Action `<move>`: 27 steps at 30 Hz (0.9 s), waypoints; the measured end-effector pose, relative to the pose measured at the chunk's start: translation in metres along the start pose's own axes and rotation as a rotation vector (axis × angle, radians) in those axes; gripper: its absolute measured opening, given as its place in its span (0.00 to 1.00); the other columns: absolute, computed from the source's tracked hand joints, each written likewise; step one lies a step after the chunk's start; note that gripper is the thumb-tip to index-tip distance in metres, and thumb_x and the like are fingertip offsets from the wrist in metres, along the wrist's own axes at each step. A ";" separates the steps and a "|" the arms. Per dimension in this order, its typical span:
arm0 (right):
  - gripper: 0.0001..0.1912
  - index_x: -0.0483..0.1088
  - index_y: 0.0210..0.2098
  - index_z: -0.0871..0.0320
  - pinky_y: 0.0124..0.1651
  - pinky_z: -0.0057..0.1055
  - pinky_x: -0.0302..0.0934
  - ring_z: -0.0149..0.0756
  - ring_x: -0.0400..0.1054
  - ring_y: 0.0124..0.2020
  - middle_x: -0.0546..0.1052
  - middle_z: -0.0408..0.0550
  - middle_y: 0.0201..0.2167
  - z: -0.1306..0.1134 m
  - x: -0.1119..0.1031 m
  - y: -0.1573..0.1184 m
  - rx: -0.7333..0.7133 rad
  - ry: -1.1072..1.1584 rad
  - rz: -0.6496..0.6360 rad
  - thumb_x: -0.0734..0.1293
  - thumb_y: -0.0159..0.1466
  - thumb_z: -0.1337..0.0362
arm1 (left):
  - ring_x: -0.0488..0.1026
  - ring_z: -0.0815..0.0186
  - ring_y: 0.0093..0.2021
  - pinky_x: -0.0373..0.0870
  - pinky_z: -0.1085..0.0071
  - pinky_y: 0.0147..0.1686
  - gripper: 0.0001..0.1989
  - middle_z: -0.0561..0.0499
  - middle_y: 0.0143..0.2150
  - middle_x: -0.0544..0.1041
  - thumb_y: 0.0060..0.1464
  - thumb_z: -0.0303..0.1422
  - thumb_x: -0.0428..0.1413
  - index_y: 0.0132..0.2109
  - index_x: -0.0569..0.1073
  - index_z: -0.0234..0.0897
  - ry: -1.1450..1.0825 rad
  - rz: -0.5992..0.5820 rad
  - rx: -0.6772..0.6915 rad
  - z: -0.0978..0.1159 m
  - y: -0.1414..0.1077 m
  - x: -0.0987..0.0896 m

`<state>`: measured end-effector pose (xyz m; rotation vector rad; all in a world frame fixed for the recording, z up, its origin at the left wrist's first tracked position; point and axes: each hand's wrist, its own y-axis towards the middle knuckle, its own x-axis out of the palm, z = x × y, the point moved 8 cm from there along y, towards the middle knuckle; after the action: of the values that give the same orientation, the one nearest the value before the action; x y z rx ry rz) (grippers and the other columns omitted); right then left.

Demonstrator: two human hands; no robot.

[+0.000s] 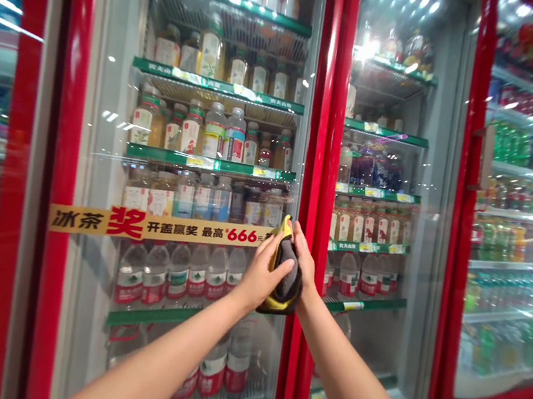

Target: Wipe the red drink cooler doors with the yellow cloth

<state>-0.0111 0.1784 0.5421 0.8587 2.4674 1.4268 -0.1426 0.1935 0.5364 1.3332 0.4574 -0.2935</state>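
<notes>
Both arms reach forward to a grey cloth with yellow edging (pixel 287 277), held in front of the red door frame at the middle of the view. My left hand (pixel 263 276) has its fingers and thumb pressed round the cloth's left side. On the right side, my right hand (pixel 305 259) presses against the same cloth, fingers pointing up. Just left of the hands, a yellow banner strip with red and black lettering (pixel 175 228) runs across the glass door (pixel 78 304); its right end passes behind my left hand.
Behind the glass, green-edged shelves (pixel 211 164) hold several rows of bottles. A red frame post (pixel 333 102) stands between two doors. Another red-framed cooler (pixel 513 266) is at the right, and part of one (pixel 13 186) at the left.
</notes>
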 end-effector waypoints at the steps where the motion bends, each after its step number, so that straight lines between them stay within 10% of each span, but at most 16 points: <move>1: 0.32 0.52 0.72 0.57 0.67 0.43 0.60 0.39 0.64 0.66 0.68 0.52 0.66 -0.005 0.003 0.005 -0.004 0.034 -0.014 0.49 0.74 0.51 | 0.62 0.58 0.69 0.64 0.57 0.66 0.30 0.41 0.70 0.64 0.65 0.37 0.49 0.72 0.56 0.40 -0.039 0.045 -0.030 0.002 0.006 -0.001; 5: 0.37 0.52 0.72 0.56 0.62 0.45 0.64 0.39 0.68 0.62 0.69 0.54 0.65 -0.034 0.007 0.026 -0.059 0.010 -0.154 0.35 0.74 0.48 | 0.69 0.58 0.63 0.65 0.57 0.66 0.31 0.42 0.62 0.70 0.55 0.28 0.54 0.67 0.66 0.39 0.032 0.200 -0.078 0.006 0.037 -0.027; 10: 0.30 0.64 0.66 0.54 0.57 0.43 0.67 0.44 0.67 0.63 0.69 0.56 0.65 -0.046 -0.027 0.029 -0.036 -0.048 -0.047 0.53 0.72 0.46 | 0.57 0.54 0.71 0.56 0.50 0.70 0.32 0.46 0.73 0.59 0.55 0.22 0.49 0.67 0.66 0.41 0.442 0.165 0.119 0.016 0.079 -0.053; 15: 0.20 0.77 0.53 0.57 0.61 0.49 0.65 0.46 0.74 0.55 0.80 0.56 0.52 -0.058 -0.052 0.014 -0.262 -0.475 0.170 0.59 0.68 0.61 | 0.38 0.49 0.77 0.33 0.39 0.72 0.34 0.48 0.77 0.46 0.62 0.37 0.53 0.73 0.55 0.43 0.732 -0.013 0.263 0.007 0.103 -0.025; 21: 0.25 0.72 0.59 0.62 0.64 0.43 0.64 0.44 0.67 0.63 0.73 0.61 0.61 -0.051 -0.031 0.005 -0.478 -1.045 -0.009 0.56 0.66 0.76 | 0.40 0.53 0.76 0.38 0.49 0.74 0.36 0.44 0.76 0.46 0.60 0.35 0.54 0.73 0.54 0.38 0.804 -0.001 0.356 0.004 0.098 0.001; 27: 0.37 0.59 0.69 0.60 0.69 0.45 0.59 0.41 0.55 0.71 0.59 0.57 0.71 -0.013 -0.026 -0.013 -0.488 -1.142 -0.154 0.52 0.62 0.82 | 0.42 0.55 0.76 0.40 0.49 0.74 0.39 0.50 0.76 0.48 0.60 0.38 0.57 0.73 0.51 0.47 0.810 -0.072 0.437 -0.009 0.055 0.033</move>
<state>-0.0002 0.1491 0.5349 0.9476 1.2412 0.9616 -0.0897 0.2162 0.5659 1.8489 1.1687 0.1177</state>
